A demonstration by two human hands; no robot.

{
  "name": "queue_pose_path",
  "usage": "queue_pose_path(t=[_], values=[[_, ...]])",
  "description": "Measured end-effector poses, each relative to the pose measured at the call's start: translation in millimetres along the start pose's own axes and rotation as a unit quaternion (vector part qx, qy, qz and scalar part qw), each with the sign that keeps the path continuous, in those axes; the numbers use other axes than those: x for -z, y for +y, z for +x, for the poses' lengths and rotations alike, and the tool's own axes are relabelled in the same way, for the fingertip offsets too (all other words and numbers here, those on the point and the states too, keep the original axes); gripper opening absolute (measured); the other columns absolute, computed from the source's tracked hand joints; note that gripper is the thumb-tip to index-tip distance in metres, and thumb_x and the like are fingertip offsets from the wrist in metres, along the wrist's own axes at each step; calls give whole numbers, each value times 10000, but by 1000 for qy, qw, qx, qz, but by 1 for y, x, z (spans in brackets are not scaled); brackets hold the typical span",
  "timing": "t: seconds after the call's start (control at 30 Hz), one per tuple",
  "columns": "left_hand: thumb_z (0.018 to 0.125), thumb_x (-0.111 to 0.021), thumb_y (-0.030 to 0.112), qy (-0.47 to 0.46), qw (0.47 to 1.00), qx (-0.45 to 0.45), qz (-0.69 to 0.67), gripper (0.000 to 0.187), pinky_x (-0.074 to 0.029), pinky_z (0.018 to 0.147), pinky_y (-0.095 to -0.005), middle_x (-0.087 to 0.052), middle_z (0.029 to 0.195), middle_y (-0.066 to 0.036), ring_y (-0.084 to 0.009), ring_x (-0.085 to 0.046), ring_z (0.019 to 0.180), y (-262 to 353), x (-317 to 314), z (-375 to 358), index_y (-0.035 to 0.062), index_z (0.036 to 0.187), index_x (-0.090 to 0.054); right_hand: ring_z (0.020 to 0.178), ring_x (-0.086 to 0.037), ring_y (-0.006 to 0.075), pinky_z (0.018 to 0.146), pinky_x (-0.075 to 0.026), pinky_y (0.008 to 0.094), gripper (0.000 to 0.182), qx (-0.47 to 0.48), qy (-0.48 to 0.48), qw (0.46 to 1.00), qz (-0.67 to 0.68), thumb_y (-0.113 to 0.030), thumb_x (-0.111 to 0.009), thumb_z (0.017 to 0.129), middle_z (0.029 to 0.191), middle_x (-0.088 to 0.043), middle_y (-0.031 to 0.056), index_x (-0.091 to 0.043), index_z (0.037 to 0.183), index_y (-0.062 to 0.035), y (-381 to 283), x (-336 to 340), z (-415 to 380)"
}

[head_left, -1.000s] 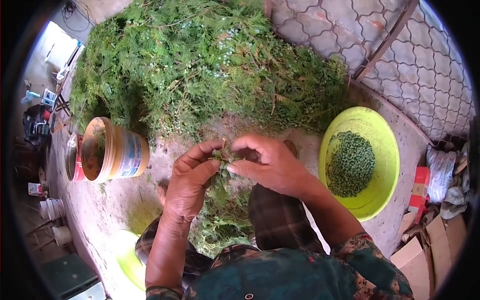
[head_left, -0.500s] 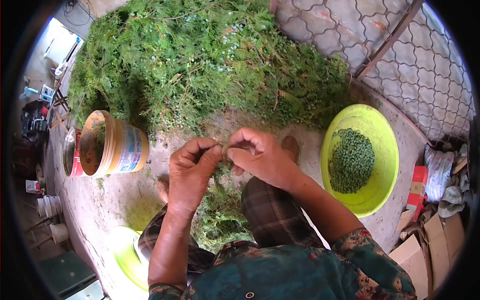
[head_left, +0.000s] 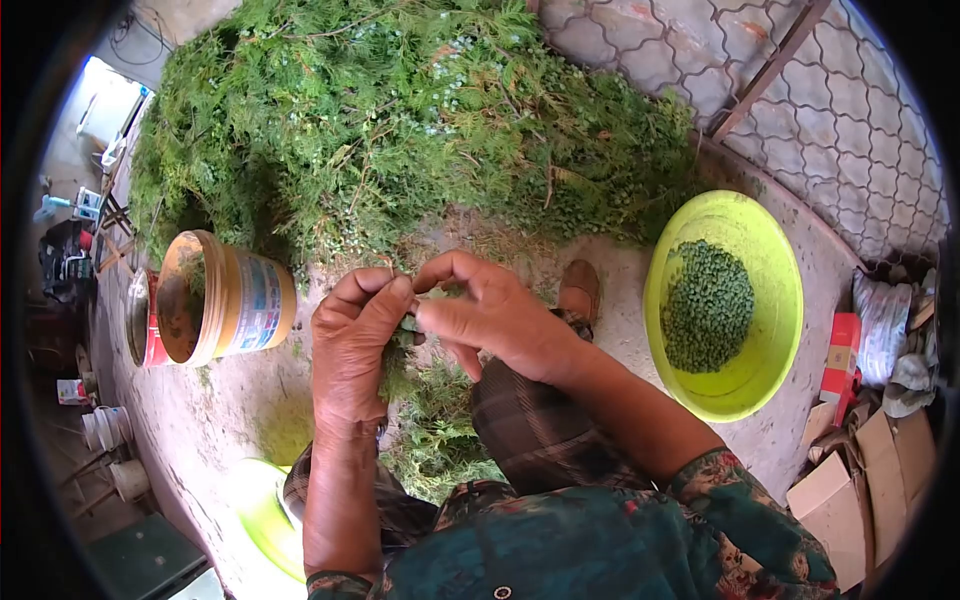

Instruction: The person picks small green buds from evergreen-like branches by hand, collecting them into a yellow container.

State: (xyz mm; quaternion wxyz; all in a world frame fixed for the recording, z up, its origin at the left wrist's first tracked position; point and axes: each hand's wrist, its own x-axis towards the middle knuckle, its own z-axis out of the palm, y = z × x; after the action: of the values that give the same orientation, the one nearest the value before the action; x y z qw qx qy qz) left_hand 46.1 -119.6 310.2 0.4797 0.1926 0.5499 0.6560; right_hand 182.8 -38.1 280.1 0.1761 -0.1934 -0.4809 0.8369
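In the head view my left hand (head_left: 355, 340) pinches the top of a small green sprig (head_left: 401, 335) between thumb and forefinger. Close against it on the right, my right hand (head_left: 490, 312) has its thumb and forefinger pressed together at the sprig; its fingers hide most of what they grip. Below the hands, cut green branches (head_left: 436, 425) lie between my knees. A large heap of leafy branches (head_left: 370, 120) with pale berries spreads beyond the hands. To the right, a yellow-green basin (head_left: 740, 398) holds a mound of small green berries (head_left: 708, 305).
At the left stand a tan bucket (head_left: 238, 300) and a red bucket (head_left: 150, 318), both tipped. Another yellow-green basin (head_left: 262, 510) is at lower left. Cardboard (head_left: 835, 500) and a red box (head_left: 840, 355) lie at the right, below a wire-mesh panel (head_left: 850, 140).
Both hands have shifted a little left in the view, still close together. The view itself has moved slightly, and more of the shoe beyond my right hand shows.
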Motion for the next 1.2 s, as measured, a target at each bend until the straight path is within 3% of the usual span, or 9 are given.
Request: queue_pose_path(t=[0.33, 0.4, 0.47, 0.6, 0.77, 0.9, 1.0, 1.1, 1.2], values=[[848, -625, 73, 37, 991, -66, 113, 56, -462, 509, -209, -613, 718, -29, -85, -575, 605, 1, -5, -8, 48, 867, -579, 574, -518, 51, 418, -399, 211, 141, 40, 75, 991, 104, -103, -602, 850, 766, -561, 20, -526, 944, -30, 6, -9, -3], [846, -627, 72, 156, 968, -59, 185, 54, -464, 480, -216, -602, 696, -29, -93, -575, 584, 12, 14, 0, 61, 852, -574, 572, -515, 59, 432, -409, 215, 131, 46, 117, 970, 207, -94, -598, 850, 777, -563, 26, -529, 944, -34, 11, 4, -7], [846, -628, 79, 144, 976, -151, 70, 57, -457, 448, -218, -580, 665, -19, -101, -562, 548, 20, 44, 15, 78, 839, -572, 570, -513, 67, 446, -418, 219, 122, 55, 160, 935, 312, -85, -595, 850, 788, -565, 33, -531, 943, -39, 20, 19, -9], [857, -630, 126, 75, 995, -57, -38, 78, -514, 579, -289, -586, 746, -53, -160, -586, 653, 13, 31, 11, 79, 881, -574, 556, -474, 79, 465, -426, 239, 142, 120, 230, 890, 375, -63, -582, 850, 797, -564, 42, -536, 984, -65, 7, 56, -31], [897, -566, 154, 17, 988, 58, -145, 109, -536, 780, -414, -619, 868, -96, -237, -616, 824, 6, 45, 13, 56, 944, -577, 633, -579, 163, 613, -508, 278, 344, 171, 548, 808, -130, -124, -596, 828, 788, -570, 73, -490, 1143, -33, -8, 169, -131], [922, -517, 160, -5, 984, 97, -151, 133, -510, 812, -404, -629, 975, -149, -286, -599, 962, -4, 36, 11, 36, 940, -560, 763, -597, 254, 745, -484, 347, 291, 103, 450, 432, -775, -144, -600, 808, 803, -608, 133, -559, 1059, -2, 31, 234, -196], [925, -514, 162, -20, 983, 102, -148, 146, -504, 827, -404, -625, 1023, -169, -303, -594, 982, -9, 21, 9, 34, 970, -568, 757, -580, 162, 715, -470, 290, 155, 76, 460, 812, -350, -146, -611, 829, 843, -623, 81, -615, 934, -32, -7, 134, -123], [916, -533, 163, -57, 979, 108, -166, 154, -475, 880, -409, -616, 1061, -183, -310, -577, 1024, -8, 10, 7, 34, 987, -580, 757, -554, 113, 673, -458, 255, 273, 216, 249, 860, -389, -218, -691, 780, 879, -596, 67, -579, 957, -42, -6, 63, -64], [896, -566, 156, -73, 967, 126, -208, 145, -424, 939, -398, -615, 1066, -157, -276, -561, 1043, -11, 11, 7, 39, 974, -598, 826, -531, 133, 748, -446, 268, 490, 144, 96, 946, -272, -208, -762, 734, 903, -570, 68, -509, 1118, -39, -10, 12, -29]])
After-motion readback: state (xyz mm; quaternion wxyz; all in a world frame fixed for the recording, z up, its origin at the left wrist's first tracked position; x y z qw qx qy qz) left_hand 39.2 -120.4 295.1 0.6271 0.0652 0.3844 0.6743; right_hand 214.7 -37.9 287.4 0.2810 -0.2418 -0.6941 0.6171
